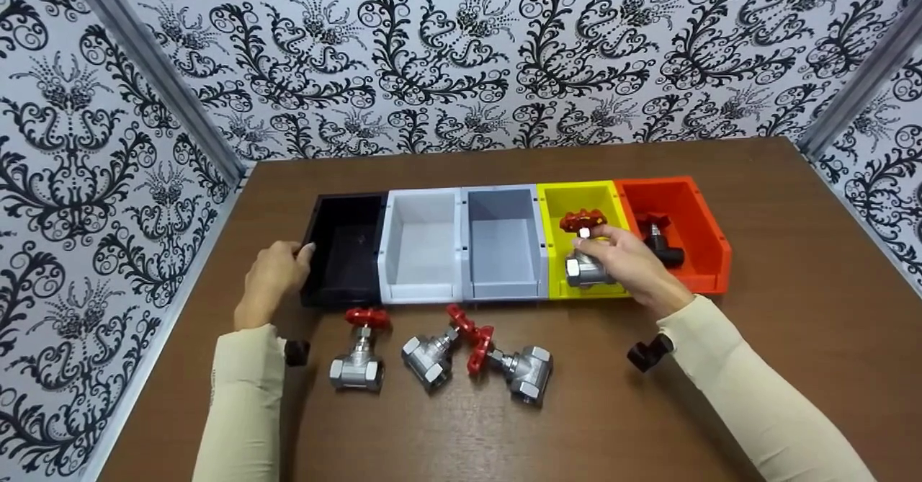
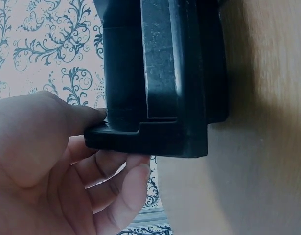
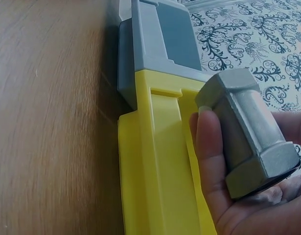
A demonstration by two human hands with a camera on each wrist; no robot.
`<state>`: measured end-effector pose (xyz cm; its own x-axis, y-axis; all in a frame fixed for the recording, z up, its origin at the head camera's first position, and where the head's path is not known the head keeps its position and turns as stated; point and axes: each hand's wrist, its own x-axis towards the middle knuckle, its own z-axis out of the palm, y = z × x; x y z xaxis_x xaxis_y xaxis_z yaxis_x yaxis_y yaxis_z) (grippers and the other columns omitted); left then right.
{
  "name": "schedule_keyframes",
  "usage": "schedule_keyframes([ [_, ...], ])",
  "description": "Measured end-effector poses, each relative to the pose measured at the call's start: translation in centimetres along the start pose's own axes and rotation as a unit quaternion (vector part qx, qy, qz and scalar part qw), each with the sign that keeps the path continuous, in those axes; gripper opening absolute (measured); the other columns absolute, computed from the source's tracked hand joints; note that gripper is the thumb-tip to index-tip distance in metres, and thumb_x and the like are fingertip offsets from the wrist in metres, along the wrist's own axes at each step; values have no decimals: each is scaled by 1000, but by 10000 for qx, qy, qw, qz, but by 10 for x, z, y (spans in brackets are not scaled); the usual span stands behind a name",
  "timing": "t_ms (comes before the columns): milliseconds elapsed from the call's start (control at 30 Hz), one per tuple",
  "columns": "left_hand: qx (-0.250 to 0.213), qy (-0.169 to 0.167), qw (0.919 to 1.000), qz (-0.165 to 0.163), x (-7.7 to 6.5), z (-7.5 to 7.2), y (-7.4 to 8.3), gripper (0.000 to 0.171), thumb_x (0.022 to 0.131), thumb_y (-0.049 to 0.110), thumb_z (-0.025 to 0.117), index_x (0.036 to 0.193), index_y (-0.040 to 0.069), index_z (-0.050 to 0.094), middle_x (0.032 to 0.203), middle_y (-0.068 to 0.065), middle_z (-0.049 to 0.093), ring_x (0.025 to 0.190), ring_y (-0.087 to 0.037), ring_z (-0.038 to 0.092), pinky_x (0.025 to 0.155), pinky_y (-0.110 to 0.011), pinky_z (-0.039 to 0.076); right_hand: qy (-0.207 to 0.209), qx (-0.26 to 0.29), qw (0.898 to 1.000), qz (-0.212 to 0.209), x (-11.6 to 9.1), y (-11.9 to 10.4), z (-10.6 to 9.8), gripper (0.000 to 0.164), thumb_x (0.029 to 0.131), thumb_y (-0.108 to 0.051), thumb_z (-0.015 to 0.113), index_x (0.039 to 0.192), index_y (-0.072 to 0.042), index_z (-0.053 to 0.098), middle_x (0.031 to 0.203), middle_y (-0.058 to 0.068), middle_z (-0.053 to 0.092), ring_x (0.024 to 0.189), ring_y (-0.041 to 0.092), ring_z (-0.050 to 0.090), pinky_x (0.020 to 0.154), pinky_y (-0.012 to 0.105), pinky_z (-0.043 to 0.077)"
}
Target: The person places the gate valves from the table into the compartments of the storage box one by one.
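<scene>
My right hand (image 1: 627, 262) holds a metal valve with a red handwheel (image 1: 587, 269) over the yellow bin (image 1: 583, 190). Seen from the right wrist, the fingers wrap round the valve's grey hexagonal-ended body (image 3: 253, 132); its handwheel is out of that view. At the far left, my left hand (image 1: 274, 280) grips the side wall of the black bin (image 1: 342, 300). In the left wrist view the thumb lies at the rim of this black bin (image 2: 150, 142), fingers on the outer side. Several similar valves lie on the table, among them a left valve (image 1: 358, 370), a middle valve (image 1: 430, 357) and a right valve (image 1: 529, 374).
Between the black and yellow bins stand a white bin (image 1: 421, 291) and a grey bin (image 1: 504, 289), all in one row. An orange-red bin (image 1: 709, 251) at the right end contains a black valve-like part (image 1: 670, 255). Patterned walls (image 1: 461, 57) enclose the brown table (image 1: 612, 424).
</scene>
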<state>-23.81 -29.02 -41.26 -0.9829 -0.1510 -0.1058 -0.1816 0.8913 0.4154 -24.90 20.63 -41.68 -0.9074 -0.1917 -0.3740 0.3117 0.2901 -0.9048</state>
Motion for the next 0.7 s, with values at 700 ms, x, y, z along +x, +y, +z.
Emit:
schedule_keyframes([
  [700, -133, -24, 9998, -124, -2, -2, 2, 49, 104, 38, 44, 135, 4, 60, 136, -31, 54, 122, -52, 52, 93, -66, 42, 37, 62, 9999, -83, 8, -1, 6, 54, 100, -34, 57, 138, -1, 37, 116, 17, 59, 89, 21, 66, 80, 31, 58],
])
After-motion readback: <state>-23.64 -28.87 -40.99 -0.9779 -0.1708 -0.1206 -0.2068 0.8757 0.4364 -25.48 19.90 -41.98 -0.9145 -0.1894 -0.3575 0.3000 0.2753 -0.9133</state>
